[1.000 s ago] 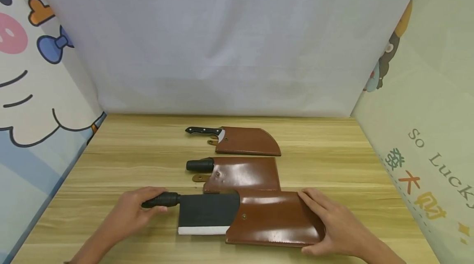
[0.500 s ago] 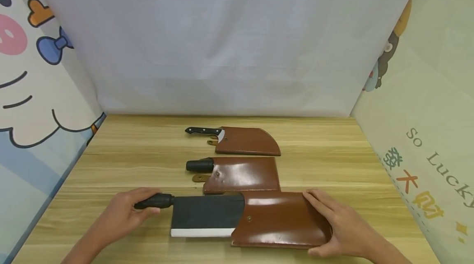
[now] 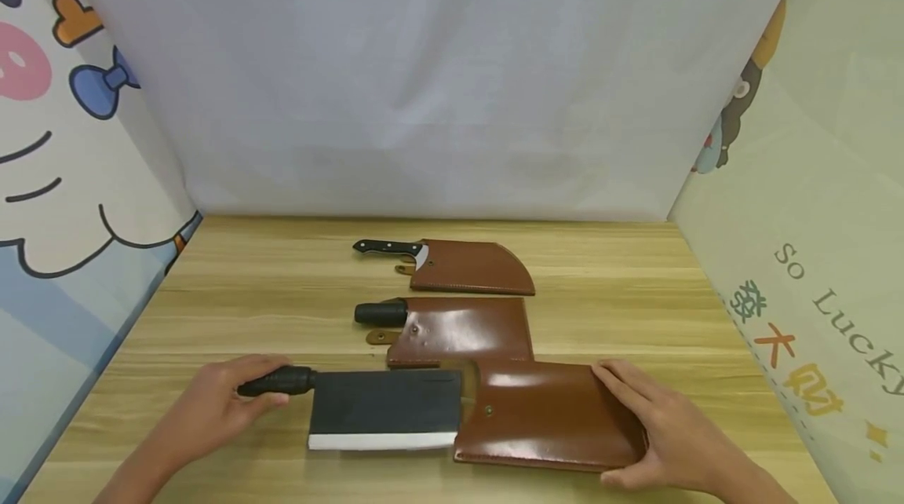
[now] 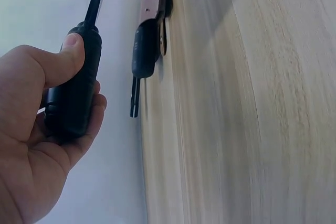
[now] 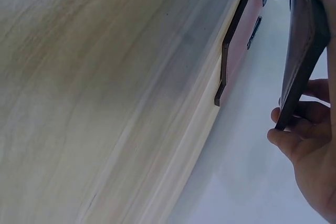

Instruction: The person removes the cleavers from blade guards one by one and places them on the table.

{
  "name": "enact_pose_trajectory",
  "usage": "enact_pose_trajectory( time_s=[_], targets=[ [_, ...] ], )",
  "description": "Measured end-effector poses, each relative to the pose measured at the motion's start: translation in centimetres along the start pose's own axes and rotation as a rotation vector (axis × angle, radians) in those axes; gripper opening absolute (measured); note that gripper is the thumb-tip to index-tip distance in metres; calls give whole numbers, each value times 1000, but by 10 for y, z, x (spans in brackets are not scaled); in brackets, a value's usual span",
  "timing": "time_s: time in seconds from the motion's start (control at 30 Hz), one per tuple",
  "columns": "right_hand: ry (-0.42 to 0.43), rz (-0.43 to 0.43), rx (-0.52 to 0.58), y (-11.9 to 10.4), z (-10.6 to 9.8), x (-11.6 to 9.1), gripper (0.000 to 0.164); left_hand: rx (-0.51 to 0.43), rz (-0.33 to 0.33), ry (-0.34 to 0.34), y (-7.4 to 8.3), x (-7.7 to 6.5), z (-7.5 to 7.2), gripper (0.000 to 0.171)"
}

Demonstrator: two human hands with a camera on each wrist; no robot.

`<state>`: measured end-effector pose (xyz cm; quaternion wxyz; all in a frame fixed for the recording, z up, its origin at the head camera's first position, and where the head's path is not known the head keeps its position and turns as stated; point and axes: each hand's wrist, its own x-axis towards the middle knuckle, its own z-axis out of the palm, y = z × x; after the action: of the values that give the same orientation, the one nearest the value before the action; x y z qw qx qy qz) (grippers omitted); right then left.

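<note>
In the head view my left hand [image 3: 219, 402] grips a cleaver [image 3: 384, 403] by its black handle. The dark blade has a white strip along its lower edge and shows over its whole length. Its right end is right at the mouth of a glossy brown leather sheath [image 3: 551, 414]. My right hand [image 3: 664, 433] holds that sheath at its right end, thumb below and fingers above. The left wrist view shows my thumb and fingers round the handle [image 4: 76, 82]. Seen edge-on in the right wrist view, the sheath [image 5: 304, 40] is held above the table.
Behind the sheath lies a second brown-sheathed cleaver [image 3: 462, 327] with a black handle. Farther back is a rounded brown sheath [image 3: 473, 267] holding a knife with a riveted handle. White cloth [image 3: 424, 80] hangs behind the wood-grain table [image 3: 233, 292]; printed panels flank it.
My left hand has drawn the cleaver leftward, and the blade has slid out of the sheath to its end. My right hand has moved the sheath slightly right.
</note>
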<state>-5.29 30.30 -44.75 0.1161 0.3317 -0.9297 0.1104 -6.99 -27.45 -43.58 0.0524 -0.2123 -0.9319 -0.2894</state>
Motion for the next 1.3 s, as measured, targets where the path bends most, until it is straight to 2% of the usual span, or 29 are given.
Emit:
enact_pose_trajectory(
  time_s=[0.23, 0.57, 0.83, 1.07, 1.3],
  targets=[
    [-5, 4, 2, 4, -1, -5, 122, 31, 10, 4, -8, -7, -4, 43],
    [11, -28, -4, 7, 3, -12, 122, 86, -33, -54, -19, -17, 2, 45],
    [-46, -5, -10, 8, 7, -15, 119, 76, -64, -99, -23, -19, 9, 44],
    [-94, 36, 7, 8, 9, -13, 114, 78, -67, -100, -30, -18, 17, 40],
    [-113, 41, 16, 10, 11, -12, 113, 112, -68, -107, -33, -17, 21, 40]
  ],
)
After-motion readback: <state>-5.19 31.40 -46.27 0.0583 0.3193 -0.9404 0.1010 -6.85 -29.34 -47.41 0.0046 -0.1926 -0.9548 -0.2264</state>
